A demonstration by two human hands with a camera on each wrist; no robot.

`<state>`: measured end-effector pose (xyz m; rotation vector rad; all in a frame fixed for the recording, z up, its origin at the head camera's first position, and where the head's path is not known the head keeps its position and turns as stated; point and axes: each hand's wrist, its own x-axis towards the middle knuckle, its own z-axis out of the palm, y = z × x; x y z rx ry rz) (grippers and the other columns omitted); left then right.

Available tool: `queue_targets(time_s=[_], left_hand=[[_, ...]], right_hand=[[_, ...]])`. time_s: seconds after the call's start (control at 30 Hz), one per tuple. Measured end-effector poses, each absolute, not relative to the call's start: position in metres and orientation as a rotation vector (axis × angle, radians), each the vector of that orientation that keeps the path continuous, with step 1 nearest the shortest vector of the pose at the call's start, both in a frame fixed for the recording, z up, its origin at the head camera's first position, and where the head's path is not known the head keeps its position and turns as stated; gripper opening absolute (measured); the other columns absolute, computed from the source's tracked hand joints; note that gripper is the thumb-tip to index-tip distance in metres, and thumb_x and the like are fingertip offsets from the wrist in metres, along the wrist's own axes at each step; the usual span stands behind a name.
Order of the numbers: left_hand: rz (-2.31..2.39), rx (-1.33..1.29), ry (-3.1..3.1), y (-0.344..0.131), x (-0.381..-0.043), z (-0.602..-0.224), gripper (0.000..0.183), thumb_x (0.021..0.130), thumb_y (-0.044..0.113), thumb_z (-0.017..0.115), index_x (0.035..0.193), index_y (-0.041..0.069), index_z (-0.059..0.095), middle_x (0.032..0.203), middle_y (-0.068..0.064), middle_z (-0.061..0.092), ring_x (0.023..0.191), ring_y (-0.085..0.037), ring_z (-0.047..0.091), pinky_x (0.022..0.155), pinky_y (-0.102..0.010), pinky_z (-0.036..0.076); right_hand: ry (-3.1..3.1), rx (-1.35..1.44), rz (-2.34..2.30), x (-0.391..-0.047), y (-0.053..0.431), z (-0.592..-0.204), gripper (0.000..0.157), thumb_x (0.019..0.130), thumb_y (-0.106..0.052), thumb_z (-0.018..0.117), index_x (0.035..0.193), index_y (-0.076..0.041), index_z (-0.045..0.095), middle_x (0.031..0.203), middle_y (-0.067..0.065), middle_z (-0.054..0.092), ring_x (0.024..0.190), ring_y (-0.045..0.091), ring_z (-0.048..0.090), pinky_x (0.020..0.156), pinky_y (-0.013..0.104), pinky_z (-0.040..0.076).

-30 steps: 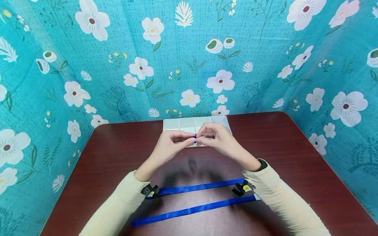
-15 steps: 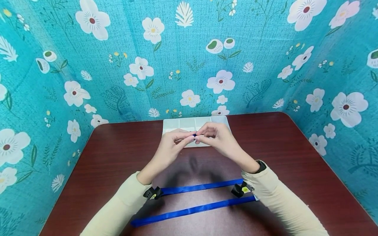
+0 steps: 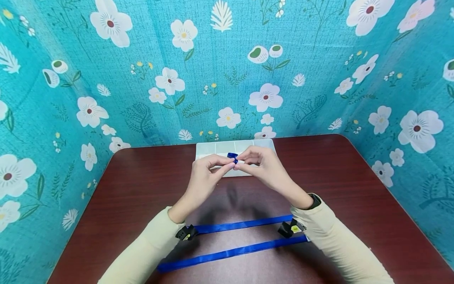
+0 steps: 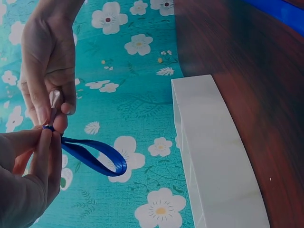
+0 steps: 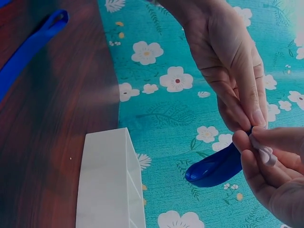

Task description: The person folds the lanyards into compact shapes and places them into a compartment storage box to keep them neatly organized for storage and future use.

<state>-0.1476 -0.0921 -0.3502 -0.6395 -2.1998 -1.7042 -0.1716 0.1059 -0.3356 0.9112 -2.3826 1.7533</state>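
Nearest us, two blue ribbon strips (image 3: 230,240) lie flat across the table (image 3: 354,189) at 6 o'clock. Above them, we see the left hand (image 3: 203,179) and right hand (image 3: 264,169) meet at fingertip level, each pinching the base of a small blue ribbon loop (image 3: 232,157).

In the left wrist view, the loop (image 4: 97,159) bows away from the pinch towards 4 o'clock. In the right wrist view, it (image 5: 216,167) hangs towards 8 o'clock.

We judge the main risk to be slippage. The hold is narrow and only at the fingertips, so easing either pinch could let the fold spring open or the ribbon drop onto the table.

Beyond the hands, at 12 o'clock, lies a white compartment box (image 3: 216,149) before the floral backdrop (image 3: 227,71).
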Motion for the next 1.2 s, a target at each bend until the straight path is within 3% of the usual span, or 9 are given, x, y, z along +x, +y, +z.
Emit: queue_targets(time_s=[0.17, 0.37, 0.5, 0.67, 0.83, 1.03, 1.2], left_hand=[[-1.668, -0.621, -2.211, -0.087, -0.141, -0.344, 0.018, 0.088, -0.006, 0.071, 0.106, -0.008, 0.074, 0.103, -0.017, 0.072, 0.100, -0.027, 0.067, 0.079, -0.038, 0.059], [-1.697, -0.649, -2.252, -0.088, -0.143, -0.353, 0.026, 0.091, -0.002, 0.070, 0.117, 0.003, 0.073, 0.107, -0.009, 0.065, 0.103, -0.019, 0.063, 0.086, -0.034, 0.056], [-1.781, -0.706, -2.244, -0.089, -0.145, -0.356, 0.027, 0.094, -0.004, 0.064, 0.118, 0.004, 0.073, 0.108, -0.009, 0.061, 0.103, -0.020, 0.063, 0.089, -0.032, 0.055], [-1.760, -0.738, -2.260, -0.092, -0.146, -0.353, 0.030, 0.093, -0.006, 0.059, 0.118, 0.004, 0.073, 0.109, -0.005, 0.062, 0.103, -0.020, 0.062, 0.084, -0.031, 0.054], [-1.571, -0.752, -2.293, -0.093, -0.146, -0.350, 0.024, 0.094, 0.007, 0.067, 0.117, 0.010, 0.075, 0.112, 0.002, 0.064, 0.108, -0.012, 0.058, 0.088, -0.039, 0.052], [-1.453, -0.652, -2.257, -0.095, -0.149, -0.352, 0.020, 0.091, 0.024, 0.076, 0.110, 0.018, 0.077, 0.111, 0.006, 0.062, 0.107, -0.011, 0.053, 0.082, -0.040, 0.047], [-1.522, -0.539, -2.293, -0.103, -0.156, -0.349, 0.040, 0.093, 0.033, 0.073, 0.129, 0.019, 0.063, 0.128, -0.001, 0.055, 0.120, -0.016, 0.050, 0.098, -0.041, 0.046]], right_hand=[[-2.384, 0.872, 1.771, -0.170, 0.107, -0.336, 0.016, 0.087, -0.010, 0.078, 0.101, -0.004, 0.073, 0.090, 0.005, 0.073, 0.077, 0.021, 0.071, 0.061, 0.025, 0.051], [-2.355, 0.799, 1.742, -0.170, 0.106, -0.338, 0.017, 0.085, -0.014, 0.081, 0.099, -0.007, 0.075, 0.089, 0.003, 0.073, 0.073, 0.018, 0.067, 0.055, 0.023, 0.045], [-2.309, 0.810, 1.799, -0.172, 0.106, -0.341, 0.012, 0.086, -0.010, 0.079, 0.096, -0.006, 0.074, 0.087, 0.005, 0.074, 0.075, 0.024, 0.069, 0.053, 0.022, 0.041], [-2.238, 0.855, 1.976, -0.175, 0.107, -0.344, 0.009, 0.088, 0.000, 0.074, 0.096, 0.002, 0.070, 0.090, 0.013, 0.074, 0.083, 0.024, 0.072, 0.063, 0.022, 0.052], [-2.158, 0.797, 2.201, -0.177, 0.109, -0.344, 0.013, 0.088, 0.006, 0.072, 0.098, 0.009, 0.065, 0.092, 0.013, 0.073, 0.084, 0.022, 0.072, 0.074, 0.029, 0.058], [-2.124, 0.772, 2.266, -0.177, 0.114, -0.342, 0.014, 0.087, 0.005, 0.073, 0.099, 0.009, 0.066, 0.090, 0.010, 0.073, 0.083, 0.023, 0.072, 0.075, 0.029, 0.058], [-2.133, 0.810, 2.250, -0.176, 0.119, -0.338, 0.012, 0.088, 0.003, 0.073, 0.099, 0.006, 0.068, 0.090, 0.011, 0.073, 0.083, 0.024, 0.072, 0.074, 0.029, 0.057]])
